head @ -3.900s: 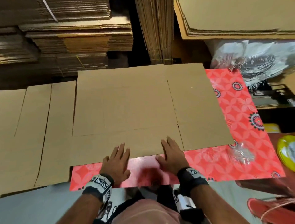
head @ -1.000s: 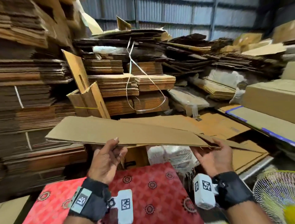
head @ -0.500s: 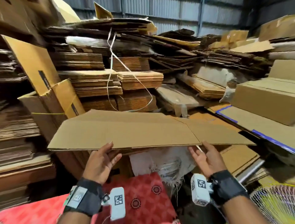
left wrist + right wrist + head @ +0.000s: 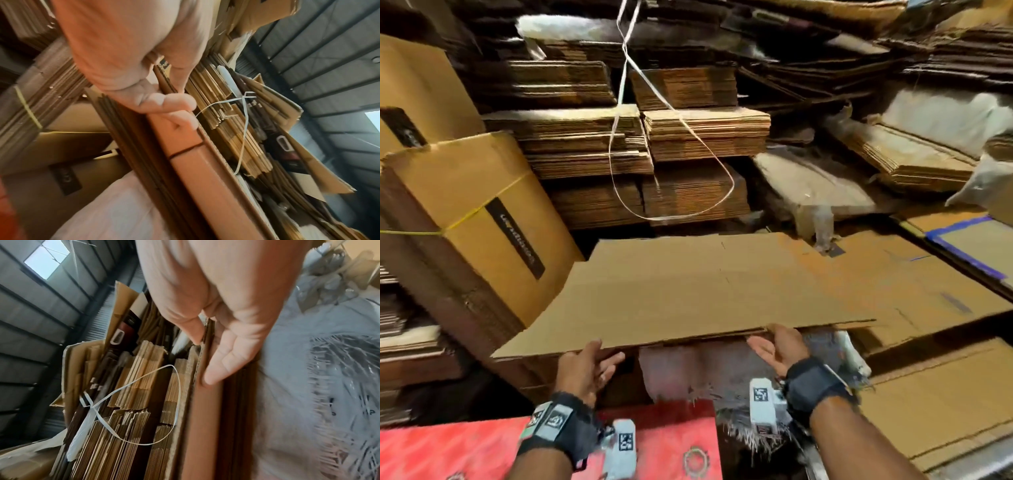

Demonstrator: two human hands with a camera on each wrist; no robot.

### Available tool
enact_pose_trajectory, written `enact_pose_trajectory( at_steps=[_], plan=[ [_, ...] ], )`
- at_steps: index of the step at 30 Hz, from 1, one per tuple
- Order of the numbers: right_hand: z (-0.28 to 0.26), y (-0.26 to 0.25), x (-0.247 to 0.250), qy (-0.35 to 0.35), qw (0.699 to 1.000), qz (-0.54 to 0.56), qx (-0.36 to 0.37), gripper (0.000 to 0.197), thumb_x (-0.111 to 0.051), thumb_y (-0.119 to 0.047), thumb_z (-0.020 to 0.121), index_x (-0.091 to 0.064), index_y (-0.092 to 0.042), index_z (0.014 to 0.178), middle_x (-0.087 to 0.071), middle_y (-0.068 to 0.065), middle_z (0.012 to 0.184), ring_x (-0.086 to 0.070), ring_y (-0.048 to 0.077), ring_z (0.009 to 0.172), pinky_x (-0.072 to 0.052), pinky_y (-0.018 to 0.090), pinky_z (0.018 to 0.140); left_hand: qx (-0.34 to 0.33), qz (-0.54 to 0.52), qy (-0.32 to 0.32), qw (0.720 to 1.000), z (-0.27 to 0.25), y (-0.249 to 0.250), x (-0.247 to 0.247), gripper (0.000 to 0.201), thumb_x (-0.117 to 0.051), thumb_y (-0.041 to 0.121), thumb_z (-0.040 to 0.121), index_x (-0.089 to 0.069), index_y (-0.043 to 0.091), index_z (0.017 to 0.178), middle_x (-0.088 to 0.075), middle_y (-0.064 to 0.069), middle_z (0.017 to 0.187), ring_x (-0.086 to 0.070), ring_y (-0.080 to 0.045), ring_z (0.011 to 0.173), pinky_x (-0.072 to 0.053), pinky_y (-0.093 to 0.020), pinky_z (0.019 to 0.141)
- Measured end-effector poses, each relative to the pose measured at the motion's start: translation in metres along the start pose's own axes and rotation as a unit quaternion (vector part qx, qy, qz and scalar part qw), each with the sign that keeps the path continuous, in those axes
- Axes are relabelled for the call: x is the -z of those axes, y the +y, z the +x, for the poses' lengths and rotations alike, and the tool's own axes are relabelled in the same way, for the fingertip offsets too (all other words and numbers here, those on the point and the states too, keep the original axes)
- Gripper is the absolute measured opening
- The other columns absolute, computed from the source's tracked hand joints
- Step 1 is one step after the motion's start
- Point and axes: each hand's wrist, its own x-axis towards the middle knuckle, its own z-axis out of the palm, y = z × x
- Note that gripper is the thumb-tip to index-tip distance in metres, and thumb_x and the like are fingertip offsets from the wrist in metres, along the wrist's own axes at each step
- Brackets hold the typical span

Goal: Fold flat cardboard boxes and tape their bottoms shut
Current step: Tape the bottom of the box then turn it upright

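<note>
My left hand point(image 4: 585, 371) & right hand point(image 4: 779, 349) each pinch the near edge of a flat box point(image 4: 688, 291), thumbs on top, fingers under, so it stays level.

Left hand point(image 4: 131, 65) pinching flat cardboard box point(image 4: 205, 170)

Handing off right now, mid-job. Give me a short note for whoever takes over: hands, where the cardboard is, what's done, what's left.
Left hand: grips the near edge of the flat cardboard box, thumb on top, fingers under.
Right hand: holds the same near edge further right, thumb on top, fingers flat underneath.
The box is lifted clear, roughly level, unfolded, in front of the stacks of flat cardboard. The red patterned mat lies below, near the body.
Done: one flat box in hand.
Left: open it into shape, fold the bottom flaps, tape them shut. No tape is in view.
</note>
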Motion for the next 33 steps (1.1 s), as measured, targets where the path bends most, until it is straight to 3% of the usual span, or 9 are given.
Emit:
enact_pose_trajectory(
  at_steps=[3,7,11,17,19,26,28,30,33],
  plan=[
    [0.030,0.006,0.008,-0.017,1.000,-0.021,-0.016,0.025,-0.047,-0.007,0.106,-0.048,0.008,0.126,-0.064,0.029,0.113,-0.068,0.026,0.081,-0.062,0.032,0.055,0.006,-0.002,0.011,1.000,0.015,-0.013,-0.004,0.016,-0.049,0.013,0.105,-0.046,0.000,0.096,-0.064,-0.042,0.105,-0.070,-0.026,0.055,-0.044,-0.019,0.035],
    [0.046,-0.006,0.002,-0.085,0.996,0.009,-0.003,0.004,-0.047,-0.003,0.106,-0.049,0.001,0.107,-0.061,0.022,0.106,-0.069,0.023,0.082,-0.063,0.041,0.081,-0.024,-0.023,0.016,0.999,0.042,-0.004,-0.020,0.016,-0.049,0.020,0.108,-0.045,0.004,0.107,-0.062,-0.036,0.108,-0.072,-0.021,0.053,-0.041,-0.018,0.031],
    [0.058,-0.025,-0.017,-0.111,0.993,0.010,0.025,0.009,-0.046,0.000,0.106,-0.050,-0.003,0.098,-0.061,0.023,0.116,-0.067,0.031,0.101,-0.063,0.035,0.070,-0.042,-0.085,0.015,0.995,0.065,0.015,-0.042,0.046,-0.050,0.019,0.107,-0.031,-0.008,0.139,-0.067,-0.035,0.103,-0.077,-0.029,0.073,-0.063,-0.032,0.060],
    [0.102,-0.019,-0.021,-0.076,0.997,0.017,0.013,0.031,-0.047,-0.004,0.107,-0.044,0.007,0.136,-0.057,0.027,0.134,-0.069,0.024,0.096,-0.063,0.030,0.074,-0.062,-0.096,0.004,0.993,0.075,0.013,-0.082,0.070,-0.040,-0.009,0.103,-0.005,0.018,0.157,-0.053,-0.022,0.131,-0.066,-0.036,0.111,-0.050,-0.056,0.103],
    [0.110,-0.019,-0.024,-0.071,0.997,0.020,0.002,0.036,-0.046,-0.005,0.107,-0.042,0.009,0.140,-0.058,0.028,0.133,-0.068,0.023,0.095,-0.063,0.032,0.080,-0.060,-0.081,0.009,0.995,0.077,0.009,-0.091,0.076,-0.037,-0.010,0.103,0.002,0.023,0.158,-0.053,-0.017,0.124,-0.066,-0.032,0.112,-0.050,-0.055,0.105],
    [0.138,-0.017,-0.026,-0.025,0.991,-0.126,0.027,0.029,-0.055,-0.016,0.106,-0.059,0.009,0.120,-0.075,0.019,0.098,-0.077,0.021,0.078,-0.060,0.024,0.055,-0.043,-0.066,0.067,0.995,0.104,-0.016,-0.083,0.072,-0.040,-0.007,0.103,-0.004,0.024,0.157,-0.051,-0.018,0.128,-0.064,-0.030,0.113,-0.056,-0.047,0.094],
    [0.143,-0.013,-0.021,0.014,0.960,-0.274,0.062,0.036,-0.061,-0.031,0.103,-0.069,0.004,0.100,-0.076,0.009,0.072,-0.074,0.019,0.062,-0.057,0.027,0.050,-0.032,-0.013,0.078,0.996,0.113,-0.026,-0.075,0.062,-0.039,-0.002,0.104,-0.010,0.016,0.156,-0.053,-0.016,0.127,-0.066,-0.027,0.106,-0.061,-0.036,0.077],
    [0.144,-0.011,-0.016,0.042,0.901,-0.419,0.106,0.045,-0.059,-0.046,0.101,-0.072,-0.005,0.085,-0.073,0.003,0.063,-0.070,0.020,0.061,-0.062,0.038,0.063,-0.029,0.013,0.095,0.995,0.119,-0.037,-0.066,0.049,-0.040,-0.002,0.104,-0.022,0.005,0.149,-0.053,-0.018,0.128,-0.065,-0.027,0.106,-0.063,-0.030,0.063],
    [0.136,-0.005,-0.008,0.090,0.759,-0.619,0.182,0.046,-0.049,-0.058,0.100,-0.061,-0.016,0.085,-0.066,0.003,0.079,-0.058,0.020,0.071,-0.051,0.034,0.070,-0.039,0.077,0.130,0.988,0.124,-0.051,-0.053,0.043,-0.059,0.006,0.095,-0.038,0.006,0.132,-0.054,-0.018,0.128,-0.060,-0.032,0.115,-0.062,-0.041,0.079]
  ],
)
